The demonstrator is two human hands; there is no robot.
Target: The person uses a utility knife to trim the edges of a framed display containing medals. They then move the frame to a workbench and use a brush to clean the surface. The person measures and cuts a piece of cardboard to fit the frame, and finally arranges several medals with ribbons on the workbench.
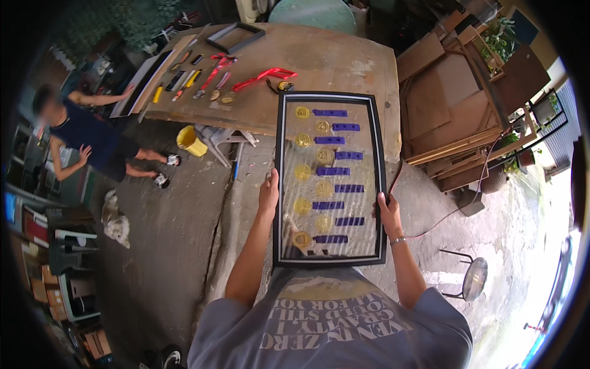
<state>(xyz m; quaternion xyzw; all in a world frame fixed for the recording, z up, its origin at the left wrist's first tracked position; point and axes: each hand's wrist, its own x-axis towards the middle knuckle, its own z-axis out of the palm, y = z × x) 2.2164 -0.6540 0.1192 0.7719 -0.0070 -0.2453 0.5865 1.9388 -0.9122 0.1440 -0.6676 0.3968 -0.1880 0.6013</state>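
while a person in a grey t-shirt with pale print point(319, 307) looks down, both hands hold a big black frame with a shiny clear front point(326, 96). it is right in front of the shirt, near the brown wooden table point(362, 67). the left hand point(268, 192) grips the left side, and i cannot tell how its hidden fingers bend. the right hand point(389, 212) pinches the right side, lower down, with its thumb at the edge. a shiny silver band point(398, 240) is on the right wrist.

nine round gold medals point(302, 171) sit inside in a zigzag, each with a short purple ribbon point(333, 171) to its right.

a round-topped stool with black legs point(475, 278) is off to the right. a yellow bucket point(192, 141) is on the floor by the table.

on the table are long red ribbons point(264, 75), a yellow-handled tool point(158, 94) and, farther back, a smaller black frame point(248, 43). at the left, another person in a dark blue top point(92, 132) reaches one hand to the table's end. a round green table point(313, 15) stands behind.
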